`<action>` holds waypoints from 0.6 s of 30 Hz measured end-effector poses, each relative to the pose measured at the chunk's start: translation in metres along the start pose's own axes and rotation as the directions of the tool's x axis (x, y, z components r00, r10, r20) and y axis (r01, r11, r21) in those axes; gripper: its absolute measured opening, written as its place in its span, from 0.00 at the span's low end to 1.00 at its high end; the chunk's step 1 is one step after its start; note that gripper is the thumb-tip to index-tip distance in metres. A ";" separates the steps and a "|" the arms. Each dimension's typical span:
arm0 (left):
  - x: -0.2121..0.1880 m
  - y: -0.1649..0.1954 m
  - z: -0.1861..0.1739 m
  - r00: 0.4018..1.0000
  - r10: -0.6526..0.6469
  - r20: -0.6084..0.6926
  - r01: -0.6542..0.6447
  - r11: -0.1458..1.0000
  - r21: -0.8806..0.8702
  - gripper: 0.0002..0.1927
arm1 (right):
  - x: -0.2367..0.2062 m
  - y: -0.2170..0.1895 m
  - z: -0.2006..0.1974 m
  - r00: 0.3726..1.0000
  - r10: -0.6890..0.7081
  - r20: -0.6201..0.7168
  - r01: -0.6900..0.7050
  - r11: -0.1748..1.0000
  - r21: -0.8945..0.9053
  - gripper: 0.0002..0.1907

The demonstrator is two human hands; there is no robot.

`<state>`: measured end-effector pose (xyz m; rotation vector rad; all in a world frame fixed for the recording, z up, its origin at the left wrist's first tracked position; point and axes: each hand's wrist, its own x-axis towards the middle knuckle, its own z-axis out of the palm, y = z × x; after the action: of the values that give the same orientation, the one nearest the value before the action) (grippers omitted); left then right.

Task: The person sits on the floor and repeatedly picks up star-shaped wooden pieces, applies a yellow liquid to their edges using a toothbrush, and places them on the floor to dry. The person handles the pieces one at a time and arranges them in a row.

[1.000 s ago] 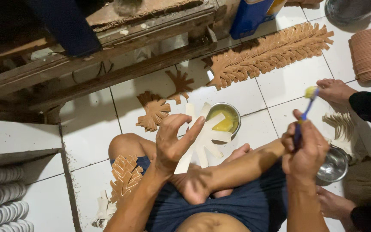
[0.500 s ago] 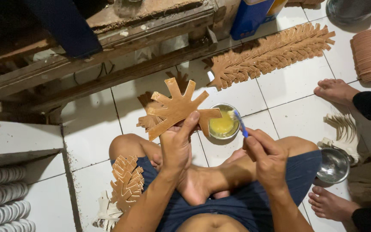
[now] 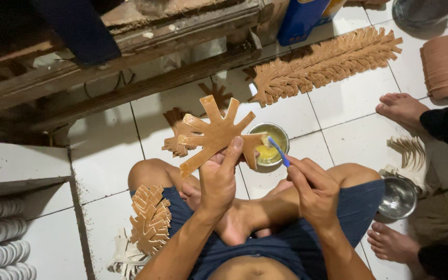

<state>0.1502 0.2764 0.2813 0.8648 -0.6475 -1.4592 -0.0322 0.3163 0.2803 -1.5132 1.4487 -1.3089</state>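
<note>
My left hand holds up a flat, tan star-shaped cutout with several pointed arms, thumb pressed on its lower edge. My right hand grips a small brush with a blue handle; its tip dips into a little round bowl of yellow glue on the white tiled floor just behind the cutout. I sit cross-legged in dark shorts, both hands above my knees.
A long row of overlapped cutouts lies at the back right, a small stack rests by my left thigh. A metal bowl sits at right near another person's bare feet. A wooden frame spans the back.
My left hand went from empty and spread to holding the star cutout. My right hand swung the brush down from the right to the glue bowl.
</note>
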 end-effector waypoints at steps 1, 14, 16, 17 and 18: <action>-0.001 0.000 0.000 1.000 -0.007 0.001 0.007 1.000 -0.019 0.17 | -0.001 -0.001 0.000 1.000 0.016 0.014 -0.016 1.000 -0.014 0.13; -0.009 -0.006 -0.014 1.000 0.016 -0.010 -0.012 0.961 0.277 0.14 | 0.012 0.031 -0.026 0.926 0.265 -0.269 -0.223 0.959 0.176 0.11; -0.012 -0.003 -0.018 0.999 0.050 0.012 -0.051 0.935 0.350 0.15 | 0.012 0.038 -0.039 0.850 0.355 -0.390 -0.240 0.919 0.312 0.13; -0.012 -0.002 -0.018 0.997 0.071 0.027 -0.076 0.937 0.340 0.15 | 0.011 0.040 -0.043 0.861 0.338 -0.381 -0.193 0.909 0.370 0.13; -0.014 -0.002 -0.017 0.995 0.091 0.040 -0.099 0.939 0.329 0.15 | 0.008 0.042 -0.047 0.871 0.321 -0.371 -0.149 0.893 0.425 0.13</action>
<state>0.1627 0.2923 0.2722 1.0603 -0.9583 -1.2943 -0.0903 0.3094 0.2565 -0.7832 1.4703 -1.7209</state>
